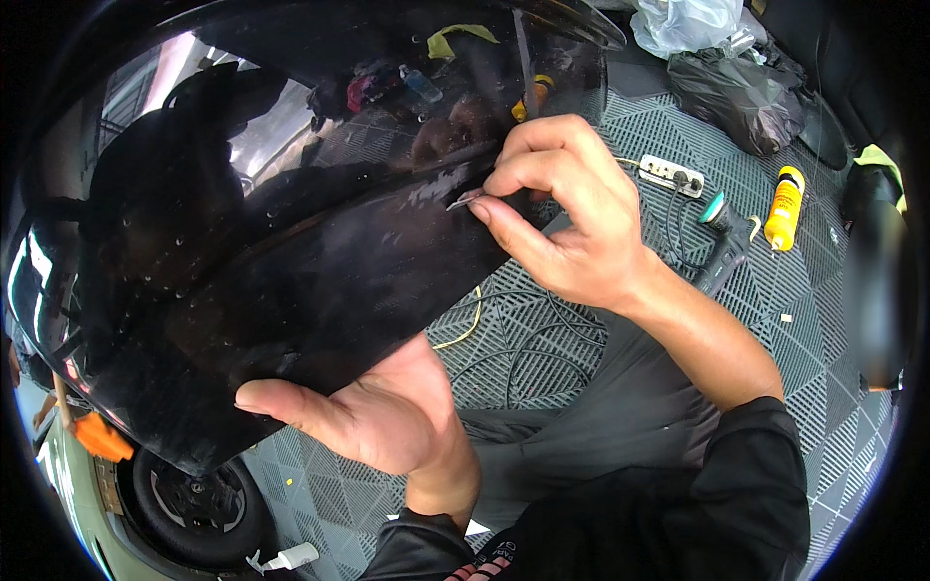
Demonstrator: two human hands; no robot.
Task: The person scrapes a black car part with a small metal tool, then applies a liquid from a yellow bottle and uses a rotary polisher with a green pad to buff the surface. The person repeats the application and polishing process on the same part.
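Note:
A glossy black car body panel (290, 240) fills the upper left, with water drops, pale smears and reflections on its surface. My right hand (574, 210) pinches a small thin blade-like piece (465, 200) between thumb and fingertips. The piece's tip is at a whitish smeared patch along a crease of the panel; whether it touches is unclear. My left hand (385, 407) grips the panel's lower edge. Its thumb lies over the dark surface, while its fingers are hidden behind the panel.
On the grey grated floor tiles (821, 305) lie a power strip (672, 176), a corded polisher (719, 247), a yellow bottle (785, 210) and black cables (508, 348). Plastic bags (734, 94) are at upper right. A car wheel (196, 501), a white spray bottle (290, 557) and an orange cloth (102, 436) appear lower left.

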